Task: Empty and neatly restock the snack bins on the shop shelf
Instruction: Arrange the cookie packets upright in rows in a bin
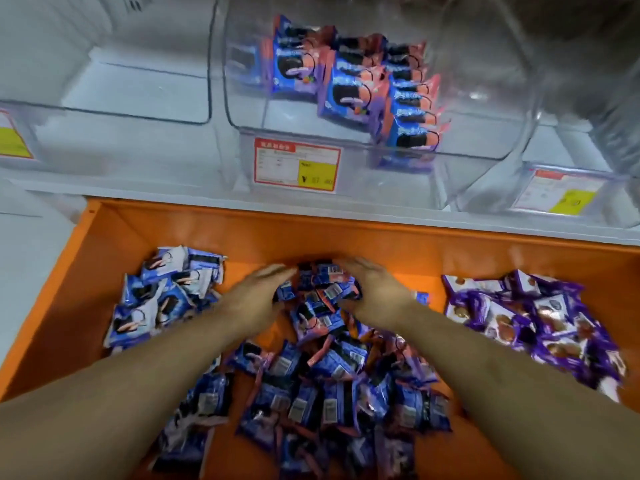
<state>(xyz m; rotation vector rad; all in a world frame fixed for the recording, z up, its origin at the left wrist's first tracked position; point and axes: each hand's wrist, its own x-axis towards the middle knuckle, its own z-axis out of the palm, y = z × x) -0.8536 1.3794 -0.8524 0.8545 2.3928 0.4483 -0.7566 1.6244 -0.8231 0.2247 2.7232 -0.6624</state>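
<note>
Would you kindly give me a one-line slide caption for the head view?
Both hands, left hand and right hand, gather blue snack packets from the orange tray below a part-filled clear bin.

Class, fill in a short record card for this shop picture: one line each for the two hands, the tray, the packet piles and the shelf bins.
left hand: open, fingers straight, pressed against the left side of the middle pile
right hand: open, cupping the same pile from the right
orange tray: holds three groups of packets
middle pile: blue and pink packets, loose
left pile: blue and white packets
right pile: purple packets
centre bin: clear, partly filled with upright blue and pink packets
left bin: clear, no packets visible
</note>
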